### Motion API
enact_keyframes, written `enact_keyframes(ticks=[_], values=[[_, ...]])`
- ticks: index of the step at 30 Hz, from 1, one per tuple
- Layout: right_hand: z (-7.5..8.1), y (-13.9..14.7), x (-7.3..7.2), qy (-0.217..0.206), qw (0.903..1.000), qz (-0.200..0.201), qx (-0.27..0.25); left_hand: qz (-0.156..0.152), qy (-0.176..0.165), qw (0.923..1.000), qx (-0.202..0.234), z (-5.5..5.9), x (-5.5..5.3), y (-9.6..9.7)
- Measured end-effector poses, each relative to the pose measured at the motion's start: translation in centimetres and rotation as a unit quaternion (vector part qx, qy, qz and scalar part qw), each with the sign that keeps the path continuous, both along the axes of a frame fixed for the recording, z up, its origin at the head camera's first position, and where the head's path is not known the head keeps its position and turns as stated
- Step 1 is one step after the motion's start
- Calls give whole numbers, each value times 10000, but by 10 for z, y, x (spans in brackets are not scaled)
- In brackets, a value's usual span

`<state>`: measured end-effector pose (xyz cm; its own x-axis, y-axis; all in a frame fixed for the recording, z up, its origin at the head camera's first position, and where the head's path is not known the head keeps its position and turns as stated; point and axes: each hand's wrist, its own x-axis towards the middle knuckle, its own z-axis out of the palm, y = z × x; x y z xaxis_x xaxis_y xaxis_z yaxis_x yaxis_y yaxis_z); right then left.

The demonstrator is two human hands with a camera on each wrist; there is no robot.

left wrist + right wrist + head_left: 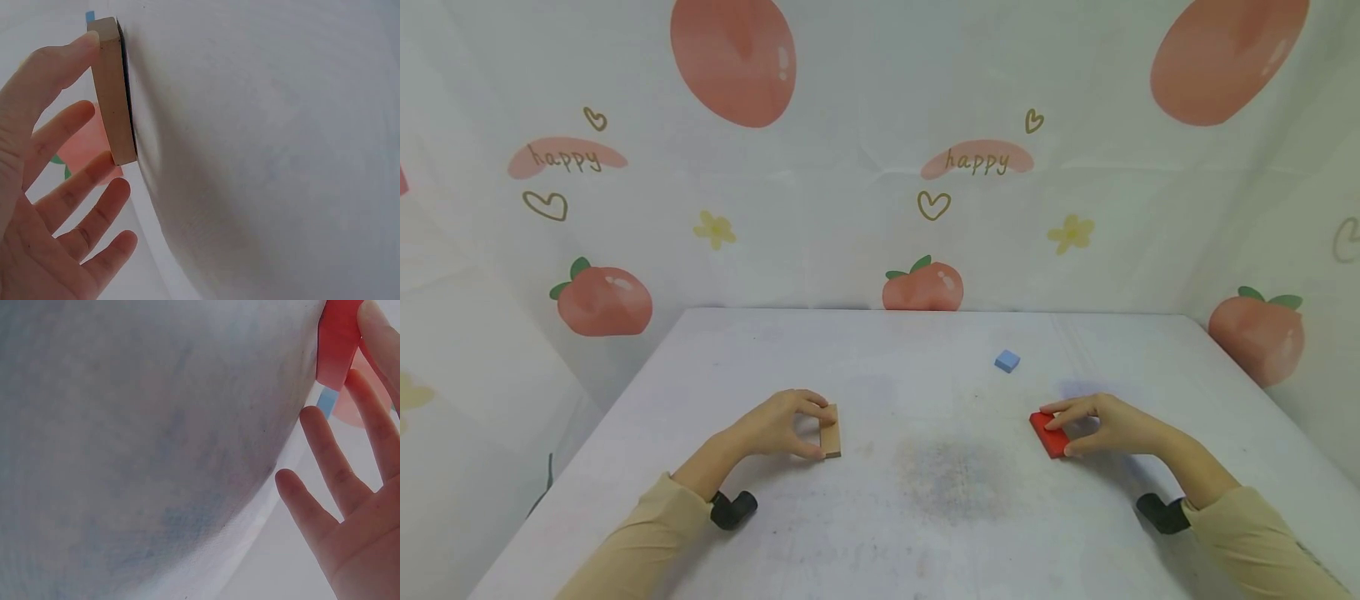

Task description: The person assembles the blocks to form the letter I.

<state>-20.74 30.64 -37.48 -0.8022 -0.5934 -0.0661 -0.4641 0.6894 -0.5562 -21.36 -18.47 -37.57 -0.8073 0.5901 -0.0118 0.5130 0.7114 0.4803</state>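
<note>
A flat wooden block [830, 437] with a dark underside lies on the white table, left of centre. My left hand [773, 425] pinches it lengthwise, thumb at the near end and fingertips at the far end. The left wrist view shows the block's tan side [111, 94], with the other fingers spread apart. To the right, a flat red block [1049, 440] rests on the table at a slant. My right hand [1112, 425] pinches this one between thumb and fingers. Only part of the red block [339, 344] shows in the right wrist view.
A small blue block [1007, 361] sits farther back on the table [880, 358], beyond the red one. Behind the table hangs a white cloth [850, 100] printed with peaches, hearts and flowers. Black wrist-worn pieces [733, 510] stick out inward from both sleeves.
</note>
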Motion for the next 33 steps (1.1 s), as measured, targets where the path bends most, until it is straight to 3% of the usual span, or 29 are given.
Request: enact_keyframes(ticks=[12, 21, 33], values=[[0, 0, 0, -232, 9995, -41, -222, -35, 75, 10000, -48, 1, 1, 1], [0, -1, 0, -216, 9996, -44, -197, -36, -96, 9999, -18, -1, 0, 2], [1, -1, 1, -98, 9998, -19, -142, -178, 289, 9994, 111, 3, 1, 13]])
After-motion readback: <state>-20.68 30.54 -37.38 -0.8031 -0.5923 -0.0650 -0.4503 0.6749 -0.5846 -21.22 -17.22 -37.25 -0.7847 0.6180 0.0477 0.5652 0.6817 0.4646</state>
